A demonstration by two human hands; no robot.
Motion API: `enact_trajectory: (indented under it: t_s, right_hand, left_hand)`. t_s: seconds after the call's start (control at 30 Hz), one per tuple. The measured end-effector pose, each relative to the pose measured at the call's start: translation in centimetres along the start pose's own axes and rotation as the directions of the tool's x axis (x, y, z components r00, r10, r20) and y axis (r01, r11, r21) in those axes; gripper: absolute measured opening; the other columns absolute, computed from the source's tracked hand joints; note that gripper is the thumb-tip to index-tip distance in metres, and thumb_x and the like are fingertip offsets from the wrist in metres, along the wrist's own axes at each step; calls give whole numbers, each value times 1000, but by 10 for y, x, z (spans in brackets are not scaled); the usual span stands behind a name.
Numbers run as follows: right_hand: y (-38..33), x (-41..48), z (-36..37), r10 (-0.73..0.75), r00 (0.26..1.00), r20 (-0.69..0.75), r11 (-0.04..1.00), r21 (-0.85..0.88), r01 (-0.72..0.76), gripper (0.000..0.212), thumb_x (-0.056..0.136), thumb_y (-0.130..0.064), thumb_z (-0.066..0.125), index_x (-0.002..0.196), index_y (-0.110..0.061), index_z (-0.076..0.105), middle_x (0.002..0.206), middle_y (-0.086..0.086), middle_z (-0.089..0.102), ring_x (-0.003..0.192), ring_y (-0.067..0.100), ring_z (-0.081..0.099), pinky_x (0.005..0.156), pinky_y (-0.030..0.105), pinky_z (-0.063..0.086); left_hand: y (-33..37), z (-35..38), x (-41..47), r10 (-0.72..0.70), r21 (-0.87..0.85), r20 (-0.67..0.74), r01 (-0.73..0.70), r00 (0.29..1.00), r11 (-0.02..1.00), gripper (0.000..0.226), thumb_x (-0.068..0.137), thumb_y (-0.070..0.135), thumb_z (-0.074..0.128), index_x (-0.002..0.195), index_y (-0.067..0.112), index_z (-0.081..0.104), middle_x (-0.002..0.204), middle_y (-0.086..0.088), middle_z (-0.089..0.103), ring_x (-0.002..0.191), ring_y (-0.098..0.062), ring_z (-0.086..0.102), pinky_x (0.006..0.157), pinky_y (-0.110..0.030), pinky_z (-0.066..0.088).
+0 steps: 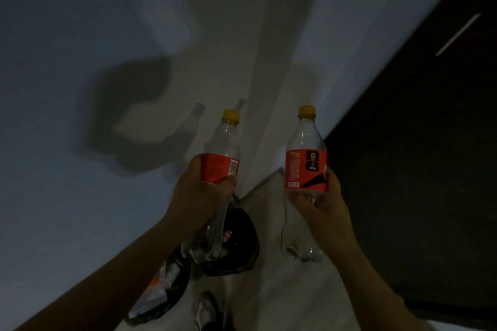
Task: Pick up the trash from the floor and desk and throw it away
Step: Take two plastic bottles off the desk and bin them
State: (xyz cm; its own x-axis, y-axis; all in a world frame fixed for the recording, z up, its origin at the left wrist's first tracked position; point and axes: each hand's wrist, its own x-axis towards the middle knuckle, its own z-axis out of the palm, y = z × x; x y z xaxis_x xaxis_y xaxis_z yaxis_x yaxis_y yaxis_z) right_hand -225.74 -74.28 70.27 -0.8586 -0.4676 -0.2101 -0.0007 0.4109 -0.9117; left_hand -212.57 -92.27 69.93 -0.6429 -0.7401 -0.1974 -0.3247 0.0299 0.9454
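I hold two empty clear plastic bottles with yellow caps and red labels, caps pointing up toward the wall. My left hand (204, 193) grips the crushed left bottle (224, 148) around its label and middle. My right hand (321, 204) grips the right bottle (306, 158) below its red label. Under the left bottle, on the floor by the wall, stands a black-lined trash bin (242, 247) with some scraps inside. A second black-bagged bin (166, 290) holding paper and wrappers sits nearer to me on the left.
A pale wall (94, 35) fills the left and top, with my arms' shadows on it. A dark wooden door or cabinet (416, 156) stands on the right. The light floor (269, 290) runs between them; a thin cord and a shoe (207, 312) lie on it.
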Motion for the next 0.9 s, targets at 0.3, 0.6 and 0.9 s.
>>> enact_trajectory:
  t_s: [0.3,0.6,0.9]
  right_hand:
    - [90,51,26,141,985,99,988,-78,-134,68,76,-25,77,127,-37,36,97,-21,56,80,-18,58,53,5,46]
    - [202,90,41,329,900,284,944,-134,-303,91,69,-32,80,144,-30,29,117,-14,51,94,-2,54,63,11,44]
    - [319,114,78,605,722,334,790,-364,-493,86,63,-40,84,133,-25,35,98,-12,53,86,6,58,55,19,49]
  left_hand:
    - [-98,23,33,-302,161,-3,298,953,941,50,78,42,72,115,27,41,90,5,59,72,-11,61,49,-17,42]
    - [-236,73,25,-490,282,-91,494,867,822,56,69,49,77,110,23,49,87,7,60,74,-9,60,54,-22,44]
    - [-340,110,22,-691,228,133,656,711,719,81,68,15,84,134,15,38,113,-3,57,97,-16,58,68,-22,49]
